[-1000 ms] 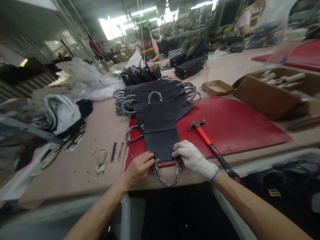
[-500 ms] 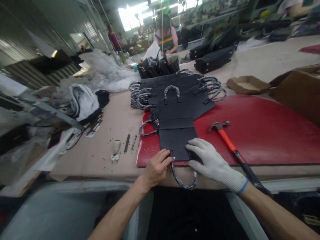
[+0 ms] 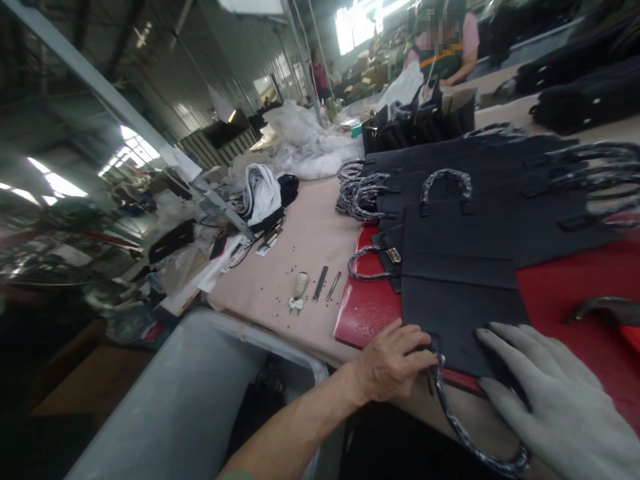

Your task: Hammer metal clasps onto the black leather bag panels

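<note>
A black leather panel [image 3: 460, 313] lies on the red mat [image 3: 370, 317], its near edge at the table's front. My bare left hand [image 3: 395, 360] is closed on the panel's near left corner, by one end of a plastic-wrapped handle [image 3: 463, 433]. That handle hangs in a loop past the edge. My right hand [image 3: 550, 393], in a white glove, rests with spread fingers on the near right corner, over the handle's other end. Beyond lie more black panels [image 3: 500, 180] with wrapped handles. A small handled piece with a metal fitting [image 3: 394, 255] sticks out at the left.
Left of the mat are a thread cone [image 3: 301, 285], a dark bar [image 3: 321, 283] and a thin metal rod [image 3: 334, 286]. A hammer head [image 3: 607, 309] lies at the right. A grey bin [image 3: 165, 400] stands below the table. Another person [image 3: 445, 53] is across the table.
The camera view has swung left and closer, so the table things appear further right and more of the bin shows. Both hands stay at the panel's near corners.
</note>
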The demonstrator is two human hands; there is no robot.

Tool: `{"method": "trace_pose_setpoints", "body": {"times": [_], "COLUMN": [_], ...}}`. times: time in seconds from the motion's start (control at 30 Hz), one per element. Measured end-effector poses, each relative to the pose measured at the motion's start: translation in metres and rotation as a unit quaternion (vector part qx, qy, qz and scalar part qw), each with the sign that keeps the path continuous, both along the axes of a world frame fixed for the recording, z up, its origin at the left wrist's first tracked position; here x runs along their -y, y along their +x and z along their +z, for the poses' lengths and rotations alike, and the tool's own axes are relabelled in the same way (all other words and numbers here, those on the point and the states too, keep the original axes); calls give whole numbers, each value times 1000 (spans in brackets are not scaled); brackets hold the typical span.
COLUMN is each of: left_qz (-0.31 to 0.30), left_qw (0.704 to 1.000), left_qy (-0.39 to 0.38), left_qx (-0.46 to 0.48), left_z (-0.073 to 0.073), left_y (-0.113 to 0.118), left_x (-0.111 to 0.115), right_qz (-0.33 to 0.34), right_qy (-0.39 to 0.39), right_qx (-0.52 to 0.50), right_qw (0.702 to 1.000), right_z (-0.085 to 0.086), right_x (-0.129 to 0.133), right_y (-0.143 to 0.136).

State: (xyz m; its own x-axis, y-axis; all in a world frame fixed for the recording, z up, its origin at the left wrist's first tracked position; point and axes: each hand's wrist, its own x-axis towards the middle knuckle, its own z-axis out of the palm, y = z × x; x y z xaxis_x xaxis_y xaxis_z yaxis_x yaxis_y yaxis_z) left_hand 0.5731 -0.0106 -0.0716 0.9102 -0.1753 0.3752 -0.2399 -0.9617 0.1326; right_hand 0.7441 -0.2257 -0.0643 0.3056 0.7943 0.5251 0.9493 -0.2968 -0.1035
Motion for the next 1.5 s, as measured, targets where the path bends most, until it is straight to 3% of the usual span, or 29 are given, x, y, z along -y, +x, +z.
{"method": "trace_pose_setpoints", "body": {"times": [0.17,0.3,0.33,0.4,0.47,0.5,0.57,0.7,0.87,1.03,1.27,1.33,1.47,1.5], "left_qz": [-1,43,92,267,455,504,546,560,583,588,552,508,341,305], "left_qw": [1000,991,984,952,879,847,808,769,736,725,729,696,546,528], "left_qy": [-17,-120,-143,-148,-113,-102,-101,-123,-154,-220,-385,-504,-763,-790], "left_qx": [-24,32,46,12,-90,-132,-198,-283,-308,-284,-124,-61,60,67], "left_z": [1,14,20,36,52,59,68,70,65,60,64,68,65,62], "left_y": [0,-2,-3,-4,-5,-5,-5,1,12,5,-19,-25,-22,-18], "left_x": [3,-9,-19,-47,-82,-100,-131,-167,-182,-179,-157,-144,-100,-85], "right_qz": [8,3,2,2,0,0,-3,-12,-24,-38,-62,-64,-64,-65], "right_qy": [17,22,22,19,15,13,10,-4,-9,-21,-49,-49,-48,-48], "right_qx": [2,4,9,17,20,20,17,-3,-27,-66,-144,-152,-160,-160], "right_qw": [1000,1000,1000,1000,1000,1000,1000,1000,999,997,986,985,984,984], "right_z": [-5,-10,-9,-8,-4,-2,0,1,-3,5,15,17,18,18], "right_x": [-2,-3,-3,-3,-3,-2,-2,0,0,2,3,3,3,2], "right_y": [3,5,5,4,2,1,0,-1,-2,-11,-21,-22,-23,-23]}}
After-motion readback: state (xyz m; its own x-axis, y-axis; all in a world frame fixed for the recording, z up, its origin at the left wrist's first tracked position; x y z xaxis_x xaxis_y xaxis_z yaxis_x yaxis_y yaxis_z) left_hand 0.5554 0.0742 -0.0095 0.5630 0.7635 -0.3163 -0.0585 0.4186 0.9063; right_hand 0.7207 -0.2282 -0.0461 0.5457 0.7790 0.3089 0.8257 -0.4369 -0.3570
